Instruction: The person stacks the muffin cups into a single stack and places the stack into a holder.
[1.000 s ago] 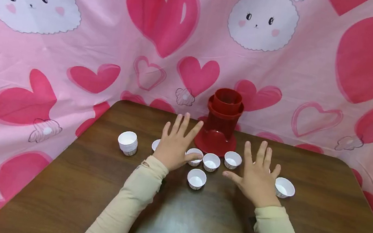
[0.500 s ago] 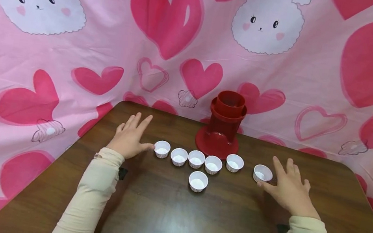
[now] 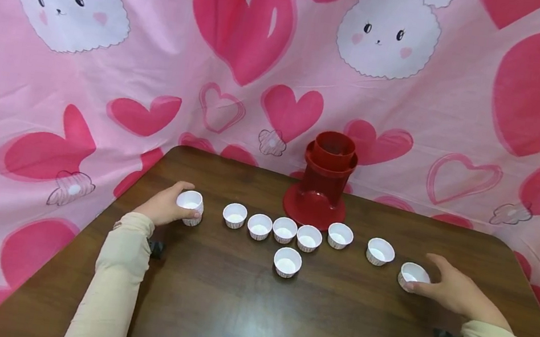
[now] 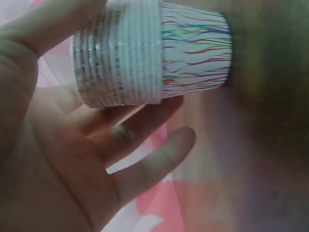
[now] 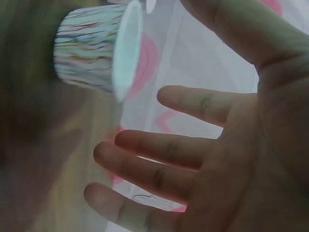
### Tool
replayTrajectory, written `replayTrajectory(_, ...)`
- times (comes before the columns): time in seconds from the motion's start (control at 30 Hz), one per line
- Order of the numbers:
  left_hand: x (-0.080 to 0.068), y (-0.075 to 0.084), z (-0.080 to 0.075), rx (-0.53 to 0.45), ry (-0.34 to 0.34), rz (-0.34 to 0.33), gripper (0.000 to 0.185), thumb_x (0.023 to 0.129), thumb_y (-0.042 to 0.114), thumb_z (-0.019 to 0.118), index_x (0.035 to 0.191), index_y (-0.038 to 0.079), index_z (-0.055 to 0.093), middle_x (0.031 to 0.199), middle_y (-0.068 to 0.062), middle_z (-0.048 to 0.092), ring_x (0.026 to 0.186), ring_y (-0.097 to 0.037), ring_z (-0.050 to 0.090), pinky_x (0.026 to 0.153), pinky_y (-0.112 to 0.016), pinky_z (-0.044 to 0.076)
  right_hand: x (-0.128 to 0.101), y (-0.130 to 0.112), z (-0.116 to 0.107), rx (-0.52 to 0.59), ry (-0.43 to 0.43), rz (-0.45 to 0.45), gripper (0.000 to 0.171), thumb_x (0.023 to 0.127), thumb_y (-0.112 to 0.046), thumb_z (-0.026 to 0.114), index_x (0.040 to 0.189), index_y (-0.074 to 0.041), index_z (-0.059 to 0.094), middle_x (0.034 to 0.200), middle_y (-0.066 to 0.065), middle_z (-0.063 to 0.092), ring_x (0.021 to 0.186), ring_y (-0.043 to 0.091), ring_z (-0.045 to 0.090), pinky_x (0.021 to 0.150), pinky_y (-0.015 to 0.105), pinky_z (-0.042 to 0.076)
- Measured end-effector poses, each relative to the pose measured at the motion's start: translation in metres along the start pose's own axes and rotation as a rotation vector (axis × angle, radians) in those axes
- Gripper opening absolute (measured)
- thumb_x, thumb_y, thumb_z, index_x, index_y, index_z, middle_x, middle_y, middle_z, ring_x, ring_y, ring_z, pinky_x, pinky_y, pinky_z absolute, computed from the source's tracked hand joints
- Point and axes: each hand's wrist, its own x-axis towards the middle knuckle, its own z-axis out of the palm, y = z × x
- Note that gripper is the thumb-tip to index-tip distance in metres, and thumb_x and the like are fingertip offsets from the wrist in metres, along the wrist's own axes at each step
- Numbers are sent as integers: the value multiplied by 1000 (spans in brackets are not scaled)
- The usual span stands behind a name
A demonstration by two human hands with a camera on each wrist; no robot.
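A person's left hand is gripping a stack of nested paper cups, fingers curling round its ribbed side, thumb on the opposite side. The stack is standing on the brown tabletop, at the left end of a row of single cups. The right hand is cupping round a single paper cup at the row's right end, its fingers spread and loosely bent; whether they touch the cup is unclear. Between the two hands six more white cups are sitting, with a red plastic dispenser just beyond them.
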Motion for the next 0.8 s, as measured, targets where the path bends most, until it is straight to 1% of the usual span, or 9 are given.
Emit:
replayTrajectory(0.1,2,-4,5,-43,22,38,77,84,39,81,141,4,43,131,-24,54,112,-41,53,99,-58,44,-1,9,5,25,-16,5,98,86,-45,78,142,19,28,129,49,43,114,64,47,86,69,44)
replayTrajectory(0.2,1,-7,9,-80,44,67,73,85,36,81,138,3,44,127,-23,56,110,-39,54,99,-57,44,-2,15,11,27,13,3,98,86,-45,79,141,18,28,122,46,50,110,60,53,84,67,46)
replayTrajectory(0.33,-2,-14,16,-133,89,63,72,86,31,82,138,1,43,127,-24,55,112,-40,54,101,-57,42,-4,20,20,27,58,-2,94,86,-45,79,139,18,33,119,41,57,109,56,56,84,67,46)
replayTrajectory(0.43,-2,-18,20,-190,125,70,70,86,26,82,136,0,41,127,-25,54,114,-41,53,102,-56,40,-4,19,24,57,81,-6,90,87,-44,79,137,17,37,119,41,58,109,55,59,85,67,46)
replayTrajectory(0.57,1,-20,28,-279,149,100,68,87,22,81,135,-2,39,128,-26,51,118,-40,51,103,-54,39,-3,17,27,92,119,-6,83,87,-44,79,135,14,43,119,39,59,106,51,62,83,64,48)
replayTrajectory(0.67,3,-22,36,-333,169,104,68,88,21,80,136,-2,39,130,-25,51,120,-39,50,105,-51,37,-1,15,28,90,139,-8,77,87,-43,79,132,11,47,114,36,62,104,50,63,82,62,49)
replayTrajectory(0.8,4,-25,42,-411,203,105,67,88,17,79,138,-3,40,132,-25,50,121,-37,48,106,-50,35,0,15,29,93,134,1,80,87,-43,80,133,13,45,113,35,63,103,49,63,81,61,50)
